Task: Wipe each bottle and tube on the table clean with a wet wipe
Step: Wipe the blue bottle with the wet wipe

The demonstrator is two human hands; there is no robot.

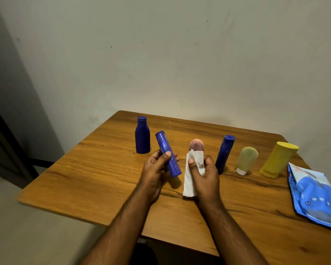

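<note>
The left hand (157, 167) gripped a blue tube (167, 153) lifted off the table (84, 178), while the right hand (203, 173) pinched the wet wipe (191, 175) just beside it. Five other containers stood untouched in a row, so most wiping probably remained, though none showed clearly whether it was already clean

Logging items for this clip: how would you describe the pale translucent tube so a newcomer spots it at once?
On the wooden table, look right of both hands along the row of containers. Between a tall dark blue bottle and a yellow bottle stands the pale greenish tube. It alone is translucent and rests on a small white cap.
</note>
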